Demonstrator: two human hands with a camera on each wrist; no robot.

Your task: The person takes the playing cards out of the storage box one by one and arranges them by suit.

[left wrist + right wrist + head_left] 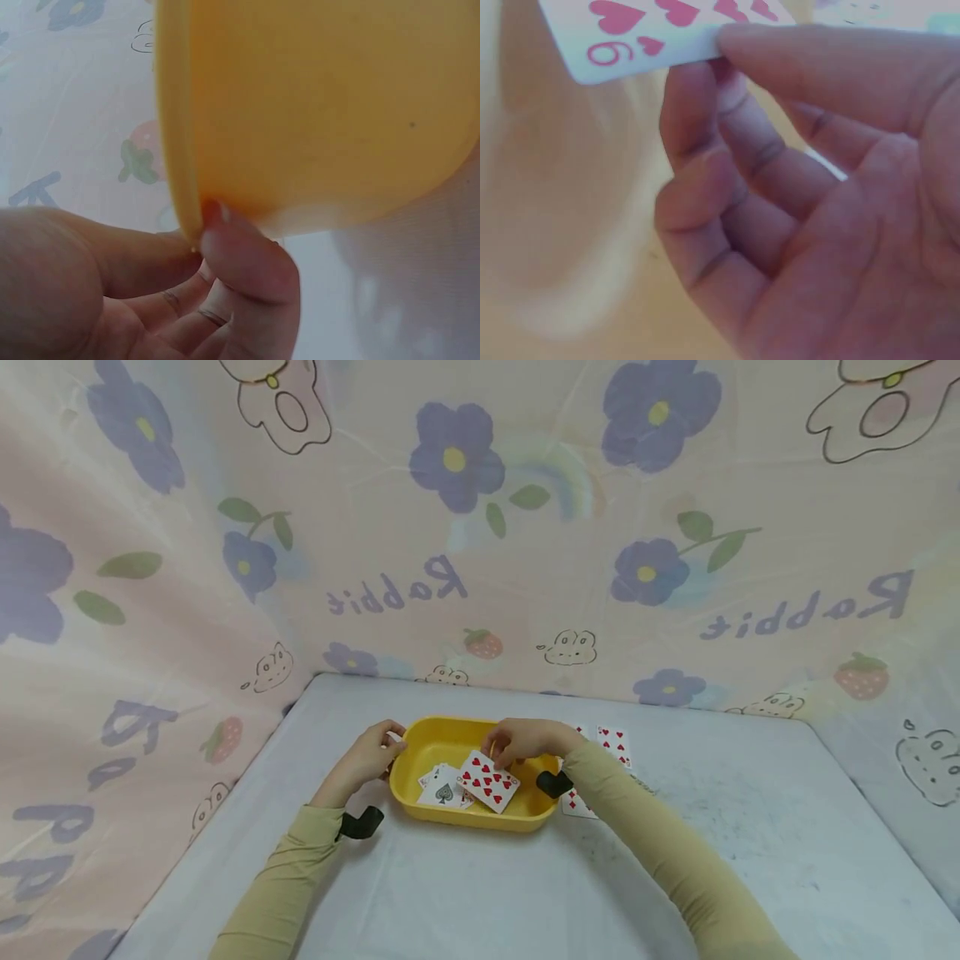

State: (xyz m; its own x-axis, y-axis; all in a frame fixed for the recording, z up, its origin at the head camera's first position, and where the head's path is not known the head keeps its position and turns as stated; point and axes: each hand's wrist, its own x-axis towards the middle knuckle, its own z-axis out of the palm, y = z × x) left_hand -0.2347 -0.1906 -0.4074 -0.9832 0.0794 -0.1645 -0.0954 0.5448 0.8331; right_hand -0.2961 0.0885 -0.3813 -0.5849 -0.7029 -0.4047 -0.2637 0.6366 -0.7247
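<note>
A yellow plastic basin (480,819) stands on the table between both hands. My left hand (367,755) pinches its left rim between thumb and a curled finger, seen close up on the basin wall (322,112) in the left wrist view. Over the basin, my right hand (528,741) holds a playing card (489,783) of hearts by its edge, face up and tilted. The right wrist view shows the thumb and fingertips on that card's (649,34) edge. Below it, several playing cards lie loosely in the basin, with a spade card (444,792) on top.
Right of the basin, more face-up cards lie on the white-covered table (465,893): a hearts card (615,745) at the back and a diamonds card (577,806) nearer, partly behind the right forearm. A patterned cloth (525,568) hangs behind and at the sides.
</note>
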